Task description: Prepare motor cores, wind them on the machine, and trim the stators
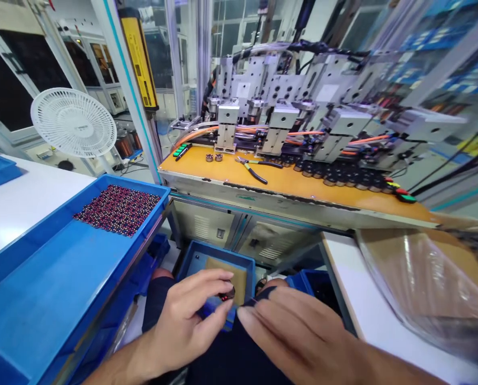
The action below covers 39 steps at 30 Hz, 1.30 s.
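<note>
Between the thumb and fingers of my left hand is a small dark round part with red on it. My right hand is just to its right, thumb and fingers pressed together; a thin wire-like line shows at the fingertips, too small to name. Both hands are above my lap. Below and beyond them, a blue tray on the floor holds a piece of brown cardboard.
At left, a long blue tray holds many small red-black parts. Ahead, an orange bench top carries pliers, dark round parts and a machine. A plastic-wrapped sheet lies right; a white fan stands left.
</note>
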Motion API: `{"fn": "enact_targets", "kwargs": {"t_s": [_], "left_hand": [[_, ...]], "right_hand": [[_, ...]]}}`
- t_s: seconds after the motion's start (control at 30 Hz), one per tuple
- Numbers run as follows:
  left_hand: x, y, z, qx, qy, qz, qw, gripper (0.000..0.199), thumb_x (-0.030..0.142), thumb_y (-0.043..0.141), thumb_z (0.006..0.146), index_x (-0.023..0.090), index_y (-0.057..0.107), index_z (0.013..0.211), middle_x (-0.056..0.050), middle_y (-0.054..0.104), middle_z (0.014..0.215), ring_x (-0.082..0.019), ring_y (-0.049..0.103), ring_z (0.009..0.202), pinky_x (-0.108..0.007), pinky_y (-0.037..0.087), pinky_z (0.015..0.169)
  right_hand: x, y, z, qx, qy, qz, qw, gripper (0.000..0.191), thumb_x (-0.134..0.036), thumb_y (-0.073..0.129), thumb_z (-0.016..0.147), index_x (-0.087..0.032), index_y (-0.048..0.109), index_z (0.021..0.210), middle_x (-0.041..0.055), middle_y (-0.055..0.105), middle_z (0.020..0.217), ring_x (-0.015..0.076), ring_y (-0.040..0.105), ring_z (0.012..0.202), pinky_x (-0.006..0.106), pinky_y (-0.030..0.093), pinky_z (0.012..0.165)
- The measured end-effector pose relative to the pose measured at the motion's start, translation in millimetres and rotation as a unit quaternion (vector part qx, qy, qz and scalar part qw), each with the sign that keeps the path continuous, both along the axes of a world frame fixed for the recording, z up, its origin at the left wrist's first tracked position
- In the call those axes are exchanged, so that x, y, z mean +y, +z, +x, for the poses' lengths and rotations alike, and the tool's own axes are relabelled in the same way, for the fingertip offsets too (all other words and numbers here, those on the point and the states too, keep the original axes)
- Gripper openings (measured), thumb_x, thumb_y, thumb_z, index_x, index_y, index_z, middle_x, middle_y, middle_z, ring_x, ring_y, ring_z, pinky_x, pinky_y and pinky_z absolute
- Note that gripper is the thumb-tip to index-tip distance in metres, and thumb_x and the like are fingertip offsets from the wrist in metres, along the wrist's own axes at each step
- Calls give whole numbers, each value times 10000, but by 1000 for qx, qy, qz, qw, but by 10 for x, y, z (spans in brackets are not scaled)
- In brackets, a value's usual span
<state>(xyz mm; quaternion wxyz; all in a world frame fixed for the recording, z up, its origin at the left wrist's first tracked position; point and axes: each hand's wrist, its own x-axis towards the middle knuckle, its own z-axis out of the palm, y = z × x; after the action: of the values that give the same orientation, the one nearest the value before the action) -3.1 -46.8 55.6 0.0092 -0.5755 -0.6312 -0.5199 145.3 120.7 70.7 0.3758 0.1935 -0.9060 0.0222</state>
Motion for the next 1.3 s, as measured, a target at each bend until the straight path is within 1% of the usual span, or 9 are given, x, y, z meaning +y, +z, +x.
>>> {"fn": "enact_targets", "kwargs": {"t_s": [0.1,0.2,0.33,0.5,0.57,0.6,0.77,0.97,1.3], "left_hand": [[-17,22,22,-8,-9,-4,1000,246,41,676,786,141,706,1009,-103,766,1044,-151,732,967,-181,558,902],[-64,22,9,-41,-19,6,999,258,35,691,778,151,708,1008,-92,767,1034,-146,733,953,-177,560,894],[-131,-10,-34,-51,-31,39,997,269,21,688,784,160,717,1013,-104,755,1054,-155,735,932,-193,580,844],[-163,-66,-100,-75,4,65,995,264,17,683,783,187,727,980,-94,751,1048,-159,735,897,-217,588,804],[-161,-82,-126,-101,29,73,992,266,17,678,785,204,729,968,-84,753,1054,-172,732,937,-246,588,843],[-160,-86,-137,-116,39,78,989,265,19,676,787,211,731,960,-80,754,1055,-178,730,951,-257,591,850],[-189,-64,-167,-164,77,97,979,241,30,676,787,220,743,921,-74,765,1028,-187,737,927,-265,611,794],[-282,-23,-176,-168,122,98,973,193,46,688,784,191,755,892,-102,766,1013,-190,742,912,-244,615,742],[-203,-10,-180,-149,127,77,978,147,61,678,796,163,751,872,-121,771,998,-207,743,894,-263,617,707]], "right_hand": [[16,44,-177,-14,29,62,998,385,-79,284,989,-62,666,1031,119,679,823,214,606,716,346,482,644],[-49,-14,-252,-93,3,-97,991,314,-111,352,1003,-111,651,911,77,612,733,175,536,650,302,424,587],[-95,1,-231,-262,-2,-379,887,297,-210,484,997,-158,638,748,14,561,692,120,539,634,237,410,589],[609,375,-517,-448,81,-402,794,307,-483,704,839,-177,721,841,44,683,865,176,643,770,262,513,681],[1054,492,-806,-416,-18,-331,847,434,-572,694,794,-191,715,1001,58,711,1008,215,675,865,289,550,735],[1261,514,-977,-341,-139,-281,886,448,-576,635,834,-204,697,1075,47,719,1026,213,682,892,294,555,776],[1834,314,-1758,-216,-329,-180,902,474,-409,643,872,-76,613,1207,207,588,1294,344,528,1212,469,413,1034],[1936,40,-1914,-247,-388,-74,885,357,-470,603,931,-131,631,1042,106,615,1139,276,552,1119,496,426,976],[1959,67,-1204,-243,-315,-29,917,371,-364,648,870,-65,638,1090,219,630,983,311,588,929,416,435,845]]}}
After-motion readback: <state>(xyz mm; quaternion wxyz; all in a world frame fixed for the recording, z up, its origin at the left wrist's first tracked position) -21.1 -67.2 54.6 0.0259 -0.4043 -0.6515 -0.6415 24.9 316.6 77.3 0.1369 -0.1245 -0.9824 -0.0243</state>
